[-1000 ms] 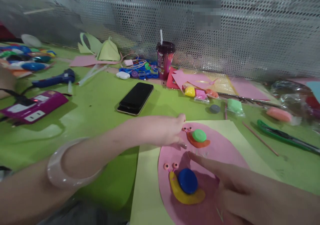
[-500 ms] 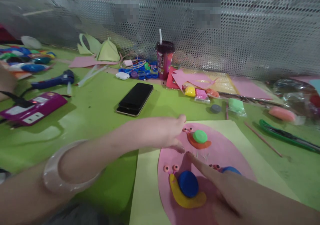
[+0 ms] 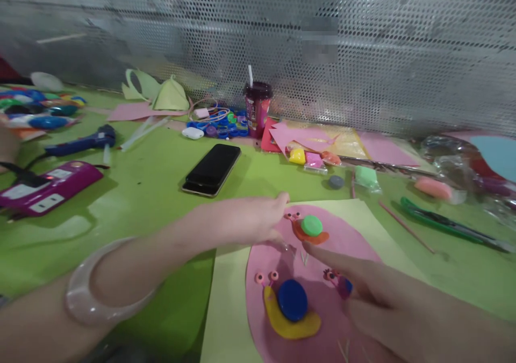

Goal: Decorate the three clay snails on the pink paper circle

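Note:
On a sheet of pale yellow paper lies a pink paper oval with clay snails on it. The yellow snail has a dark blue cap as its shell; the orange snail carries a bright green cap. A third snail is partly hidden by my right hand, whose index finger stretches out just below the orange snail, beside thin pale V-shaped marks. My left hand rests at the oval's upper left edge, thumb and fingers apart, with nothing visible between them.
A phone lies behind my left arm. At left are a glue gun and a purple power strip, with part of another person's hand. A drink cup stands by the perforated metal wall. A green cutter lies at right.
My right index finger has moved a little away from my left thumb, uncovering the pale V marks and more of the third snail's eyes. The camera view has shifted slightly.

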`<move>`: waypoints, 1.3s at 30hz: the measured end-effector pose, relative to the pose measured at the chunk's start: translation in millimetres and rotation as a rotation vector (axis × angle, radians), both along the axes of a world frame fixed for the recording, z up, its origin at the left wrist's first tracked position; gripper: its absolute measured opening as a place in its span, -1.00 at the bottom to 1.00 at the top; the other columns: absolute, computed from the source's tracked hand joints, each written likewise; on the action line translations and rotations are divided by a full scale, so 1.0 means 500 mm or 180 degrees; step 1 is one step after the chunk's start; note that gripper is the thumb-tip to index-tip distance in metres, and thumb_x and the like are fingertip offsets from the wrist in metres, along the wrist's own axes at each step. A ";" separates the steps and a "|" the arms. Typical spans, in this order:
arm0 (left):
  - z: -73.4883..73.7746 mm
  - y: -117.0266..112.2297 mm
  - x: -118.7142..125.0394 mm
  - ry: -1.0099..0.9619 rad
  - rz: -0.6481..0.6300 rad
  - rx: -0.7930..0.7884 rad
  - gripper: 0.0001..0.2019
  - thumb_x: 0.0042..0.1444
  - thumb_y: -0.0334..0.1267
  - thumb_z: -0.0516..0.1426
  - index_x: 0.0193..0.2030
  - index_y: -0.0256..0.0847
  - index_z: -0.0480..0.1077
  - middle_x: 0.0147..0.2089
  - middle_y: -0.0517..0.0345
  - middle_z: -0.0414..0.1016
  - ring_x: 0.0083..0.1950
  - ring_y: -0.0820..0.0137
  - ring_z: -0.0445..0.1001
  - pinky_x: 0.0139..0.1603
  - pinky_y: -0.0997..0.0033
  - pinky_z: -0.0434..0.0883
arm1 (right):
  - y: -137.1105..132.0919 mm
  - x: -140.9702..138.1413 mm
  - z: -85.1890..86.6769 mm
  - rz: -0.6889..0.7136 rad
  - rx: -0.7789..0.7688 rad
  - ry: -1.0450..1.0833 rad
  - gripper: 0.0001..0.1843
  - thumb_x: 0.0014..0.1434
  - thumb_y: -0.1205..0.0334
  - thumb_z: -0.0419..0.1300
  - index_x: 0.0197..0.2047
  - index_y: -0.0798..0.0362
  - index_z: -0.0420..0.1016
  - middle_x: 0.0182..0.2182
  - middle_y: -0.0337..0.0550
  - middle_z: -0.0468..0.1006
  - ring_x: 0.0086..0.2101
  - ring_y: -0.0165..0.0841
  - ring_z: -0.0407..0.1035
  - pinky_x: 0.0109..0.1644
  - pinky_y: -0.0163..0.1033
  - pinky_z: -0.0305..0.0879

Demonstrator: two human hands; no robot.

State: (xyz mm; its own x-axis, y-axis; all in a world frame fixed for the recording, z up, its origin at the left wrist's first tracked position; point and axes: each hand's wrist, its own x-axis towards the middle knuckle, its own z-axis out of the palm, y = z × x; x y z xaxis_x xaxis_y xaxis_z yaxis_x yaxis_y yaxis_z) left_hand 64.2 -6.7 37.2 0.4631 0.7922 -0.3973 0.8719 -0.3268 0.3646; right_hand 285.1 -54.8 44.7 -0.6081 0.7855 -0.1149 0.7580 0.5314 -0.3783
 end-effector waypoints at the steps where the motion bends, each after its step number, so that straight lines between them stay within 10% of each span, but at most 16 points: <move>1: 0.002 -0.002 0.000 -0.0012 -0.0006 0.0021 -0.22 0.04 0.11 0.13 0.26 -0.36 0.00 -0.14 -0.15 0.49 -0.34 0.23 0.45 -0.54 0.45 0.23 | 0.002 0.007 0.002 0.0025 -0.0259 -0.0005 -0.47 0.10 0.25 0.01 0.12 -0.30 0.40 -0.62 -0.36 0.54 -0.65 -0.35 0.38 -0.63 -0.33 0.27; 9: 0.009 -0.013 -0.011 0.0076 -0.0414 0.0340 -0.64 0.20 -0.29 -0.11 0.10 -0.28 0.26 -0.29 -0.03 0.48 -0.33 0.26 0.42 -0.33 0.32 0.30 | 0.026 -0.010 0.004 0.0204 -0.0296 -0.0143 -0.48 0.20 0.39 -0.13 0.12 -0.13 0.42 -0.56 -0.29 0.55 -0.62 -0.42 0.35 -0.60 -0.37 0.19; 14: 0.008 -0.011 -0.005 0.0047 -0.0179 0.0225 -0.48 0.22 -0.07 -0.14 0.23 -0.34 0.03 -0.35 -0.01 0.49 -0.56 0.35 0.34 -0.57 0.40 0.19 | 0.025 -0.030 -0.019 0.0438 -0.0047 -0.0622 -0.50 0.13 0.39 -0.01 0.10 -0.09 0.44 -0.38 -0.16 0.62 -0.52 -0.37 0.42 -0.53 -0.33 0.12; 20: -0.013 -0.016 -0.007 -0.0372 -0.0101 0.0133 -0.24 0.10 0.24 -0.04 0.29 -0.22 -0.09 -0.18 -0.06 0.51 -0.31 0.21 0.49 -0.50 0.43 0.25 | 0.007 -0.021 -0.054 0.0904 0.0799 -0.0819 -0.51 0.14 0.27 0.03 0.15 0.04 0.37 -0.54 -0.20 0.58 -0.62 -0.35 0.40 -0.62 -0.28 -0.04; 30: -0.031 -0.025 -0.003 -0.0290 -0.0163 0.0426 -0.30 0.16 0.17 -0.06 0.29 -0.24 -0.11 -0.05 -0.22 0.48 -0.21 0.11 0.50 -0.44 0.36 0.30 | -0.007 -0.033 -0.036 0.1057 0.1181 -0.0915 -0.74 0.12 0.30 0.04 -0.17 0.05 0.51 -0.58 -0.23 0.56 -0.65 -0.39 0.39 -0.63 -0.31 0.09; 39: -0.014 -0.028 0.001 -0.0336 -0.0002 0.0224 -0.31 0.12 0.18 -0.02 0.26 -0.21 -0.03 -0.08 -0.17 0.49 -0.21 0.11 0.50 -0.43 0.35 0.31 | -0.011 -0.031 -0.046 0.1044 0.1356 -0.0881 -0.62 0.08 0.29 0.06 -0.02 0.01 0.46 -0.61 -0.27 0.54 -0.67 -0.36 0.39 -0.68 -0.29 0.09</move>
State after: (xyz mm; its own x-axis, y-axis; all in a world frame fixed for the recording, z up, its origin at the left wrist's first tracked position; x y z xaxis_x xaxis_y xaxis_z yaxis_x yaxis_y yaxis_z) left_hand 64.7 -20.5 30.0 0.5000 0.8161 -0.2897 0.8296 -0.3554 0.4307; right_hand 269.4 -60.4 21.7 -0.8187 0.5738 -0.0198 0.5689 0.8154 0.1071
